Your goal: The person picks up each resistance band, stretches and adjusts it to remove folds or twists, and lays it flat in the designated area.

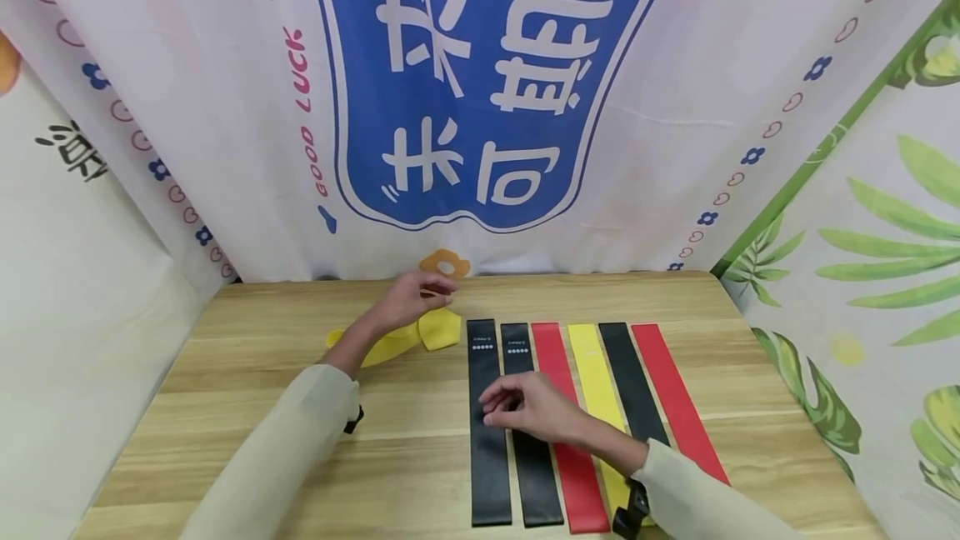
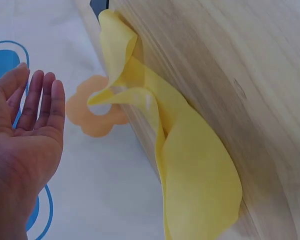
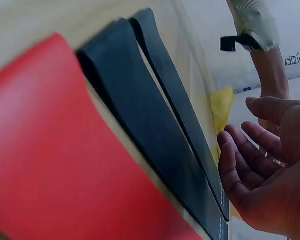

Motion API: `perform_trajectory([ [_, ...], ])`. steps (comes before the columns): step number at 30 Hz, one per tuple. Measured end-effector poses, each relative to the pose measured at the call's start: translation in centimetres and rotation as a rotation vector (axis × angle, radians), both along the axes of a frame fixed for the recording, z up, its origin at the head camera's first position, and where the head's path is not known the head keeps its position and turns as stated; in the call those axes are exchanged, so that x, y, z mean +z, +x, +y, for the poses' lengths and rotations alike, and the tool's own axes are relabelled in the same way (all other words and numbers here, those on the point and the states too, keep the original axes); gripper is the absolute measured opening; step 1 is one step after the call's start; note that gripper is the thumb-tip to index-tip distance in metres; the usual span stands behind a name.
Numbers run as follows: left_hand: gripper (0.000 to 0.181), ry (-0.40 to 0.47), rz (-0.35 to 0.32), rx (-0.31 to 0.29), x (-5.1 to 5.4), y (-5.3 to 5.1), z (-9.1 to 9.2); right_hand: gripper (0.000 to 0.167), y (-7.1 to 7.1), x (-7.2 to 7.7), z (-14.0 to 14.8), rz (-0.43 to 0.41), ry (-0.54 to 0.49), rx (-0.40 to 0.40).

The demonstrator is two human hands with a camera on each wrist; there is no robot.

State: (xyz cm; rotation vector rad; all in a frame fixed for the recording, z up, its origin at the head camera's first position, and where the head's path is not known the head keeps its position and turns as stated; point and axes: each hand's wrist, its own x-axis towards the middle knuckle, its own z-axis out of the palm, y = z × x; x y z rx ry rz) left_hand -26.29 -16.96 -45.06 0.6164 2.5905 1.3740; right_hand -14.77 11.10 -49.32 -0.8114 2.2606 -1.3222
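Note:
A crumpled yellow resistance band (image 1: 438, 329) lies near the far side of the table, partly behind my left forearm. Just above it hovers my left hand (image 1: 411, 300), fingers loosely bent; the left wrist view shows a bare palm. My right hand (image 1: 528, 407) is over the two leftmost flat bands, a black band (image 1: 489, 465) and another black band (image 1: 538, 482), with relaxed fingers and nothing in them. Rightward in the row lie a red band (image 1: 551, 357), a flat yellow band (image 1: 592, 369), a black band (image 1: 626, 365) and a red band (image 1: 671, 382).
The wooden table (image 1: 405, 457) meets a printed white curtain (image 1: 255, 148) along its far edge. On the right hangs a leaf-patterned cloth (image 1: 862, 215). My right forearm crosses the lower part of the row.

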Motion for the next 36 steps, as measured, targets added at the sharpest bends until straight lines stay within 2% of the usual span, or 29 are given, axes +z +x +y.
perform_trajectory([
  [4, 0.028, 0.024, 0.011, 0.040, 0.4, 0.5, -0.9, 0.027, -0.8, 0.0, -0.3, 0.039, -0.012, -0.024],
  [12, 0.037, 0.057, 0.024, 0.146, 0.1, 1.6, -3.2, 0.028, -2.4, 0.0, -1.0, 0.067, -0.008, -0.079],
  [17, 0.039, 0.076, 0.058, 0.170, 0.1, 2.3, -5.0, 0.028, -3.6, 0.0, -1.5, 0.094, -0.025, -0.091],
  [25, 0.045, 0.078, 0.054, 0.188, 0.4, 3.5, -7.5, 0.031, -5.5, 0.2, -2.1, 0.111, -0.056, -0.092],
  [36, 0.051, -0.003, 0.059, 0.225, 0.3, 4.8, -10.2, 0.037, -7.3, -0.1, -3.0, 0.077, -0.013, -0.149],
])
